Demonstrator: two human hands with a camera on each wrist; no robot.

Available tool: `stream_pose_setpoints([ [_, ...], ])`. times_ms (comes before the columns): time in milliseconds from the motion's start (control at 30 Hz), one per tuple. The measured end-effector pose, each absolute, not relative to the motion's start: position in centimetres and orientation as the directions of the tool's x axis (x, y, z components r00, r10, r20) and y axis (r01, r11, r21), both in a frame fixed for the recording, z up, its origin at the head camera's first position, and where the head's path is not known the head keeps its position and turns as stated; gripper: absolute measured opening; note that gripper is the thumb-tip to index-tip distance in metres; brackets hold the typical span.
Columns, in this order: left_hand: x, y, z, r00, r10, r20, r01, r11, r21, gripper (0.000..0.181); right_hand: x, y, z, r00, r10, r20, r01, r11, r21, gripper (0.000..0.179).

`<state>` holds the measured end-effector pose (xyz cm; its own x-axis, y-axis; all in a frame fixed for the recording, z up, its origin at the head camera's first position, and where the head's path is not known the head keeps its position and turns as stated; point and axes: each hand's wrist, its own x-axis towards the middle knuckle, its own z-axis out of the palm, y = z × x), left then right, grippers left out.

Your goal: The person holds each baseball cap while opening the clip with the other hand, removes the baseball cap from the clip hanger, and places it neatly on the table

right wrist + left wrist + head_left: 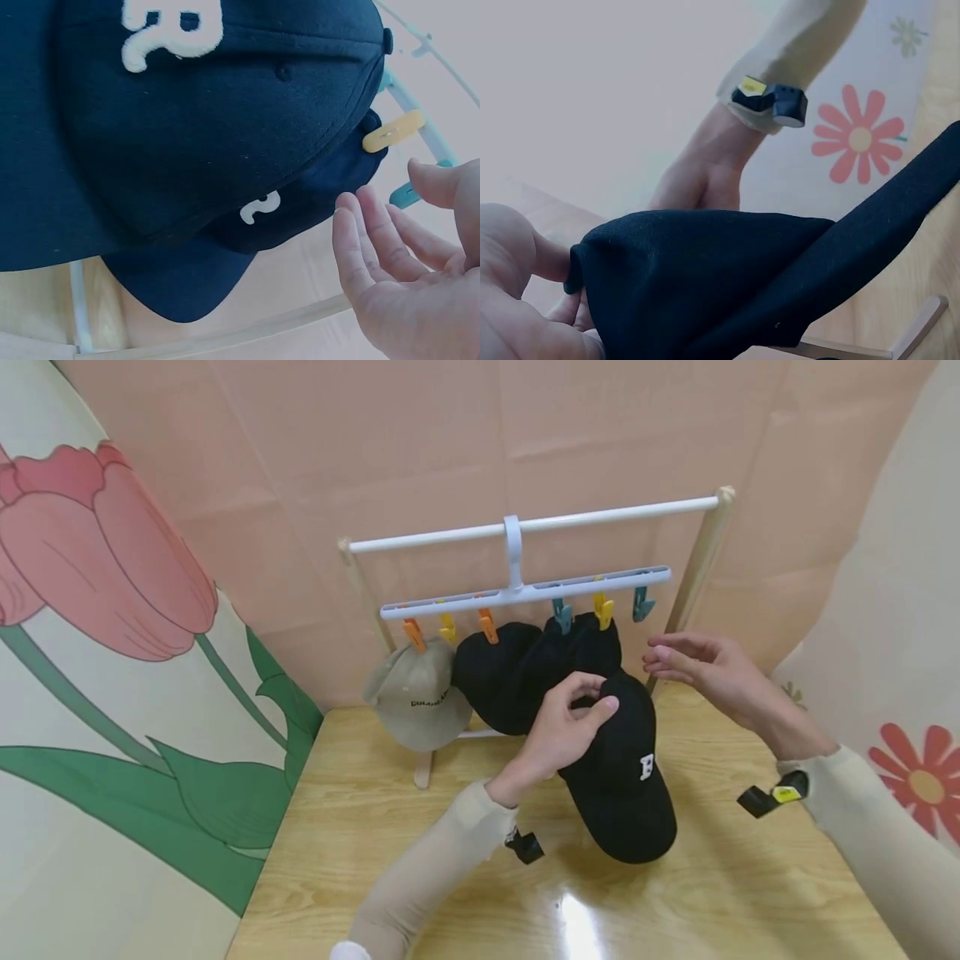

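My left hand (566, 727) pinches the top of a black baseball cap (626, 785), holding it in front of the rack with its brim down and a white letter showing. The left wrist view has the left fingers and thumb on the edge of the cap's cloth (697, 277). My right hand (716, 681) is right of this cap, holding nothing, its fingers loosely extended near the end teal clip (642, 604). A second black cap (596, 647) hangs behind the held one, at a yellow clip (603, 612). Another black cap (491, 681) hangs to its left.
A pale blue clip hanger (450, 607) hangs from the white rail (615, 516) of a wood-posted rack. At its left end, an orange clip (414, 635) holds a beige cap (412, 693). The wooden table (360, 860) spreads below, before a pink backdrop (420, 443).
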<state>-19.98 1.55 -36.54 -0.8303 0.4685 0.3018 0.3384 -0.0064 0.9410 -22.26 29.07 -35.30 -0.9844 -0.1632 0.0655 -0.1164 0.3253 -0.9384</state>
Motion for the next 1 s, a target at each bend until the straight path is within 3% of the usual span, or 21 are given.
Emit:
stream_pose_setpoints([
  [567, -19.3, 0.6, -36.8, -0.814, 0.464, 0.350, 0.341, -0.106, 0.934, 0.026, -18.1, 28.8, -37.7, -0.974, -0.177, 0.143, -0.201, 0.374, -0.906, 0.043],
  [1000, -17.8, 0.9, -36.5, -0.808, 0.356, 0.470, 0.437, -0.174, 0.883, 0.025, -16.6, 29.8, -39.7, -0.984, -0.160, 0.081, -0.135, 0.367, -0.920, 0.035],
])
